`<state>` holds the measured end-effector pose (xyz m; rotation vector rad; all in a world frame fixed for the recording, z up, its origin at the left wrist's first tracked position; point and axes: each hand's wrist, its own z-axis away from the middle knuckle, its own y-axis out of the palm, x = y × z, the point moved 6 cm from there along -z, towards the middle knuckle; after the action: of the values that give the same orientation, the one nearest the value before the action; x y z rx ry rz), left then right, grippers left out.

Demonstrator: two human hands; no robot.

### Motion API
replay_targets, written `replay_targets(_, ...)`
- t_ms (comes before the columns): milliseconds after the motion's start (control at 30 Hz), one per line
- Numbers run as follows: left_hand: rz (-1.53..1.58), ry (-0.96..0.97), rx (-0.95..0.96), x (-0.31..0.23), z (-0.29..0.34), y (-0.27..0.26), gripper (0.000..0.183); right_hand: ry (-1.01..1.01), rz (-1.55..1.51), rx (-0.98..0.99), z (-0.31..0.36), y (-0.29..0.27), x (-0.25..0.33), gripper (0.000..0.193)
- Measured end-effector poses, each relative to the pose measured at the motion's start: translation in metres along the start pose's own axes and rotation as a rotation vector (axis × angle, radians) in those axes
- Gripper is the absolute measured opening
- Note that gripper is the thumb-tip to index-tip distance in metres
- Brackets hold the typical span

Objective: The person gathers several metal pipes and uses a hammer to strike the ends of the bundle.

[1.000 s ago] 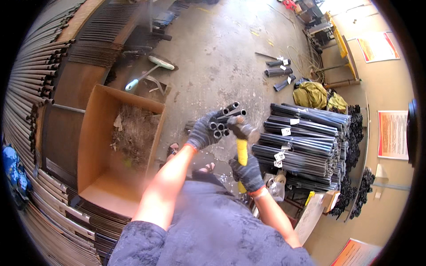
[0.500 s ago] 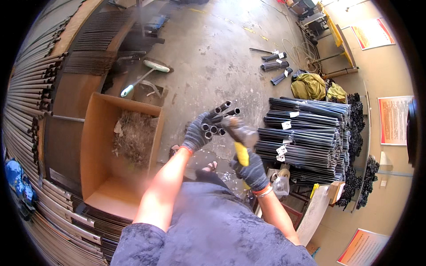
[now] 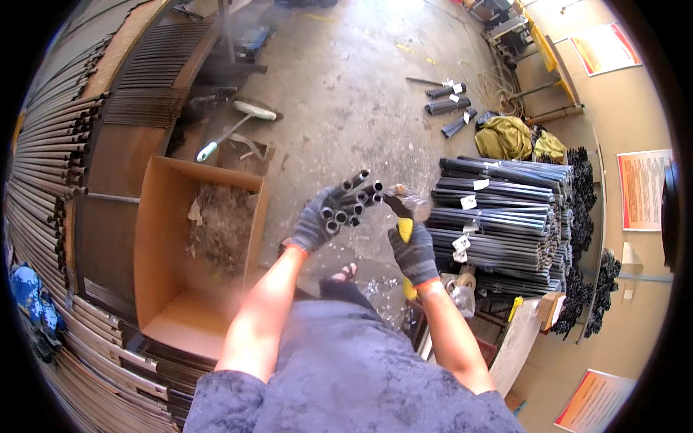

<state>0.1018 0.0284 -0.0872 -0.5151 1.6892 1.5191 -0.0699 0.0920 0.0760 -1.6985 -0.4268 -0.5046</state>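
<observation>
My left hand [image 3: 315, 222], in a dark striped glove with an orange cuff, is closed around a bundle of dark metal tubes [image 3: 341, 216]. Their open round ends face up towards me, and some stick out farther than others. To the right, my gloved right hand [image 3: 414, 254] grips a hammer [image 3: 408, 203] by its yellow handle. The hammer's worn, greyish-brown head stands just right of the tube ends, with a small gap between. The handle's lower end shows below my fist. The tubes' far ends are hidden.
An open cardboard box [image 3: 148, 245] with debris inside stands at my left, beside racks of long tubes [image 3: 50, 162]. Stacked tagged tube bundles [image 3: 498, 224] lie on the right. Farther off are smaller bundles [image 3: 447, 106] on the floor and a green-handled broom [image 3: 254, 110].
The hammer and my right hand have moved up and to the right, away from the tube ends. My left hand has shifted slightly, and the tube ends sit at a changed angle.
</observation>
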Motion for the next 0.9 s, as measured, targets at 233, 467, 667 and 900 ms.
replay_targets(233, 0.621, -0.531, -0.046, -0.043, 0.024, 0.027, 0.034, 0.135, -0.288, -0.233, -0.038, -0.065, 0.045, 0.028)
replay_targets(467, 0.557, -0.378, 0.026, -0.033, 0.026, 0.029, 0.037, 0.457, -0.261, 0.351, 0.007, 0.013, 0.002, 0.026)
replay_targets(667, 0.588, -0.382, -0.007, -0.013, 0.019, 0.0, 0.037, 0.02, -0.213, -0.117, -0.037, -0.054, 0.059, 0.018)
replay_targets(900, 0.099, -0.195, -0.042, -0.02, 0.024, 0.011, 0.036, 0.214, 0.007, 0.229, -0.004, 0.013, 0.003, 0.031)
